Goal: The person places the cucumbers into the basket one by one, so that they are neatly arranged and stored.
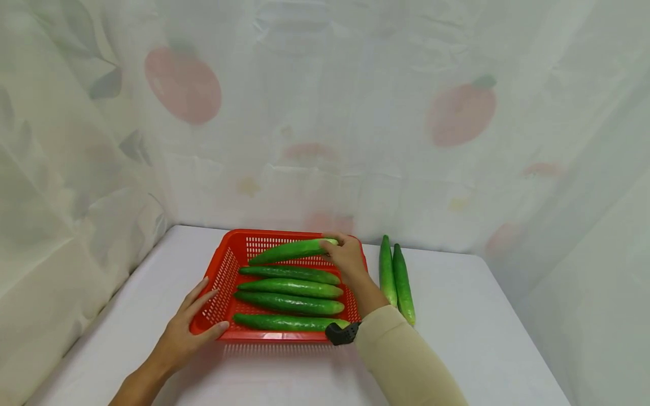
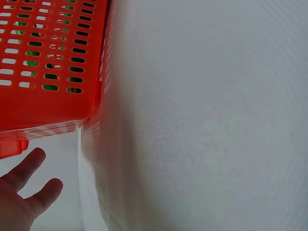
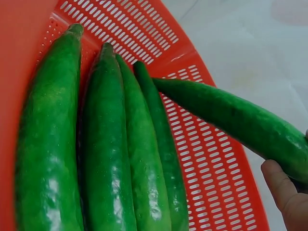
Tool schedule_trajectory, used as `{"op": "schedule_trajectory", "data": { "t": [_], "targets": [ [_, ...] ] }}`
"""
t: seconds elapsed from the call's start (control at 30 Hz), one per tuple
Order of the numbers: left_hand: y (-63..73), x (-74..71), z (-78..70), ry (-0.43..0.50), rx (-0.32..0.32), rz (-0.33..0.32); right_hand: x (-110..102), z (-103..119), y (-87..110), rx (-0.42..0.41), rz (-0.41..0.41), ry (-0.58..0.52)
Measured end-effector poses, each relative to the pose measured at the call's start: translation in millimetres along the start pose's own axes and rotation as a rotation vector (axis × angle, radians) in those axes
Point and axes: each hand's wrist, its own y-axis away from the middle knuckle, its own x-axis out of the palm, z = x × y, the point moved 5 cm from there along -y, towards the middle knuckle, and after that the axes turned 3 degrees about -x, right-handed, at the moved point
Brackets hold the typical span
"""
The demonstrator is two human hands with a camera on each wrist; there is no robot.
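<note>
A red plastic basket with slotted walls stands on the table, and several green cucumbers lie side by side in it. My right hand grips another cucumber by its pale right end, above the basket's far side. In the right wrist view this held cucumber slants up from the others, its thin tip close to the basket's slotted wall. My left hand, fingers spread and holding nothing, is at the basket's near left corner; the left wrist view shows two fingers apart from the basket.
To the right of the basket, two more cucumbers lie next to each other on the white table. A pale curtain with fruit prints hangs behind and along both sides. A black device sits at the right sleeve cuff.
</note>
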Motion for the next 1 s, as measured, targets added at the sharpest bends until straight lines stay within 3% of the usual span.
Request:
{"op": "schedule_trajectory", "data": {
  "t": [0.13, 0.37, 0.63, 1.0],
  "targets": [
    [-0.6, 1.3, -0.4, 0.009, -0.003, 0.002, 2, -1, -2.0, 0.026, -0.013, 0.023],
    [-0.5, 3.8, -0.4, 0.003, -0.008, 0.005, -8, -1, -4.8, 0.039, -0.066, 0.167],
    [-0.7, 3.1, -1.0, 0.002, -0.014, 0.011, -20, 9, -5.3, 0.015, -0.042, 0.139],
    [-2.0, 0.4, 1.0, 0.006, -0.012, 0.010, -25, 21, 0.0, -0.096, -0.010, 0.097]
  ]
}}
